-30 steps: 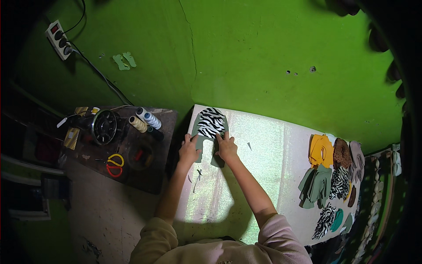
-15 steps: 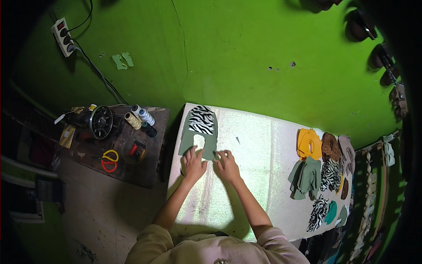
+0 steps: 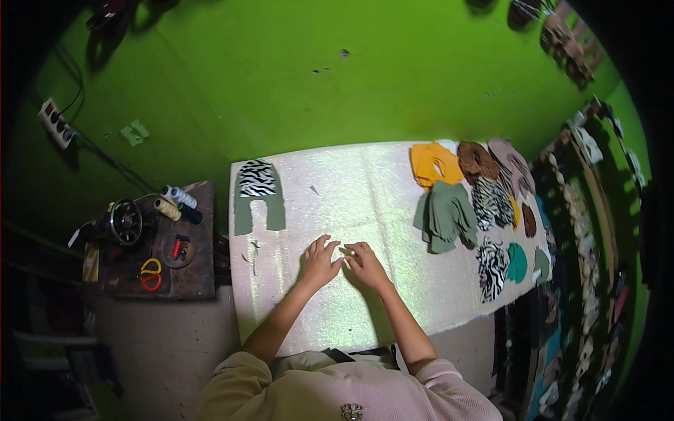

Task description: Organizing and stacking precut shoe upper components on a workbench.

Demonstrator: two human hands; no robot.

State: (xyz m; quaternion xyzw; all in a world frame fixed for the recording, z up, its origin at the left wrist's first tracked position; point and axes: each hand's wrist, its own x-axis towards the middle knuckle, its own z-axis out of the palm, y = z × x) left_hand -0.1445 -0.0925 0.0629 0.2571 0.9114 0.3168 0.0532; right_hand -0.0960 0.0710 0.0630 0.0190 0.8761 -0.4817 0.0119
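My left hand [image 3: 321,264] is over the middle of the white-topped table [image 3: 330,309], its fingers spread and nothing in them. Close beside it, my right hand [image 3: 365,265] also has its fingers apart and holds nothing. Whether either hand touches the tabletop, I cannot tell. Away to their left, at the table's far left corner, lies a green U-shaped cut piece [image 3: 275,215] that looks like fabric. On its rounded top sits a zebra-striped piece [image 3: 258,179]. A few thin dark scraps [image 3: 253,247] lie just nearer than the green piece.
Stacks of cut pieces line the table's right: yellow [image 3: 430,165], brown [image 3: 477,163], green [image 3: 446,214] and zebra-striped [image 3: 493,270]. A dark side table at left bears a machine handwheel [image 3: 127,222], thread cones [image 3: 167,208] and red-yellow-handled scissors [image 3: 150,275]. Shelves [image 3: 586,281] stand at right.
Both hands have left the green piece and moved right across the table. The green piece with the zebra piece stays at the far left. The view has swung to the right.
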